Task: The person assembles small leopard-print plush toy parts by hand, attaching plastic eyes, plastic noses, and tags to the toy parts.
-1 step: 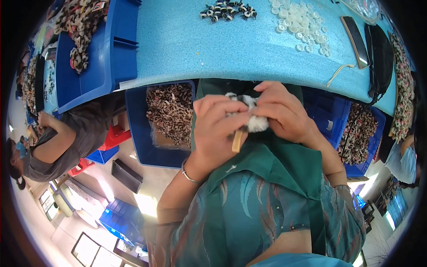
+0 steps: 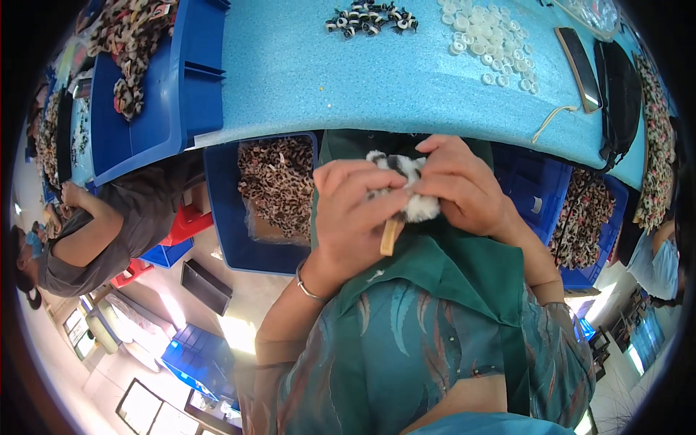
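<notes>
Above my lap, just off the table's near edge, both hands meet on a small fluffy black-and-white plush piece (image 2: 422, 209). My left hand (image 2: 349, 210) is closed around its left side. A flat yellowish stick or strip (image 2: 391, 238) juts out below those fingers; its upper end is hidden. With thumb and fingers, my right hand (image 2: 464, 185) pinches the right side of the plush. Whatever lies between the fingertips is covered.
On the blue table (image 2: 283, 80) lie small black-and-white parts (image 2: 371, 18), translucent washers (image 2: 493, 40), a phone (image 2: 578, 69) and a black pouch (image 2: 621, 94). Blue bins (image 2: 221, 217) of patterned plush pieces stand below. A co-worker (image 2: 119, 225) sits at the left.
The plush and the yellowish strip have shifted slightly downward. More of the plush's top shows between my hands, which remain closed on it.
</notes>
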Demonstrator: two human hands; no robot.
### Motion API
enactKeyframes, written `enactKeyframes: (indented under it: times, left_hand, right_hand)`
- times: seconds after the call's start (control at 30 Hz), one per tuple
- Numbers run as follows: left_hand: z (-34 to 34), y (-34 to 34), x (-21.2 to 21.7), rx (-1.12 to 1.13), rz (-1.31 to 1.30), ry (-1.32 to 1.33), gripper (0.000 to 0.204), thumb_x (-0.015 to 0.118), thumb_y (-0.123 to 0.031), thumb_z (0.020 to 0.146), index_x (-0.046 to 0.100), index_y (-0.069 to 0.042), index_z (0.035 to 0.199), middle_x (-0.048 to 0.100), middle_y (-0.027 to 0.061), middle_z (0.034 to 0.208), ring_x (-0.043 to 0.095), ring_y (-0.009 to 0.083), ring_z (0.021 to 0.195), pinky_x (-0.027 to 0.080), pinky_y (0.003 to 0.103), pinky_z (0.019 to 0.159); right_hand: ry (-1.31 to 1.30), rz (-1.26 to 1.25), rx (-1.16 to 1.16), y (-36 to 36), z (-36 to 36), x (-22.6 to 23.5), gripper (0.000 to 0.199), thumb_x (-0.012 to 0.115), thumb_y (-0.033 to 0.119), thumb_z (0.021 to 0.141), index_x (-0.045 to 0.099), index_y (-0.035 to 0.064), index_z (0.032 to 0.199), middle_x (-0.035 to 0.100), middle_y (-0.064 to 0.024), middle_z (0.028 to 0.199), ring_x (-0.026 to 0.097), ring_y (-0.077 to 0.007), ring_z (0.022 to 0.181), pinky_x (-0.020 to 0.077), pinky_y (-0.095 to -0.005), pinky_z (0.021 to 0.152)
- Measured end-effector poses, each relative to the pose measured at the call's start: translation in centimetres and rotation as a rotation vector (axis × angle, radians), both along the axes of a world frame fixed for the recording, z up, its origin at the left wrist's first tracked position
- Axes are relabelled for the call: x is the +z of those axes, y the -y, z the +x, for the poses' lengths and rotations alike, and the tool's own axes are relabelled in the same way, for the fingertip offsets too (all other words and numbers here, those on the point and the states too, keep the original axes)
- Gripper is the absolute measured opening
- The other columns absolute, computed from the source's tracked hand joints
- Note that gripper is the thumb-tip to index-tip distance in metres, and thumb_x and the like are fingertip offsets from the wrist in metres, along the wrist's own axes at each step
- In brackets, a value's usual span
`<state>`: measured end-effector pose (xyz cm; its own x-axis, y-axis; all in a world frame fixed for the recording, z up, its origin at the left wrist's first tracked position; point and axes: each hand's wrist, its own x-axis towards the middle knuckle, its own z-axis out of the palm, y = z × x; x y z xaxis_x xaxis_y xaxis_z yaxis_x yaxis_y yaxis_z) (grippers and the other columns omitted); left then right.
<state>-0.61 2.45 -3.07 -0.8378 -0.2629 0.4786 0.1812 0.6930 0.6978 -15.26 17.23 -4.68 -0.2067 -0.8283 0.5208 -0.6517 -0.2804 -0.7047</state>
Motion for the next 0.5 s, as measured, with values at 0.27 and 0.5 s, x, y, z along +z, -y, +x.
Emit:
enactKeyframes:
  times: [0.27, 0.5]
  left_hand:
    - [0.7, -0.4, 1.6, -0.073, -0.149, -0.087, 0.031, 0.072, -0.011, 0.064, 0.07, -0.008, 0.095, 0.068, 0.0031, 0.096, 0.063, 0.0191, 0.08, 0.035, 0.032, 0.072]
    - [0.5, -0.7, 1.8, -0.115, -0.149, -0.142, 0.03, 0.073, -0.01, 0.063, 0.069, -0.006, 0.092, 0.066, 0.0031, 0.093, 0.063, 0.0198, 0.082, 0.039, 0.032, 0.072]
  right_hand:
    - [-0.04, -0.176, 0.021, -1.1, 0.7, 0.3, 0.021, 0.063, -0.001, 0.076, 0.062, -0.0015, 0.097, 0.057, -0.0118, 0.092, 0.056, -0.0273, 0.076, 0.0471, -0.0479, 0.083]
    - [0.058, -0.06, 0.009, -1.1, 0.9, 1.3, 0.028, 0.064, -0.012, 0.074, 0.058, 0.0036, 0.096, 0.052, -0.0081, 0.086, 0.054, -0.0237, 0.07, 0.0509, -0.0507, 0.081]
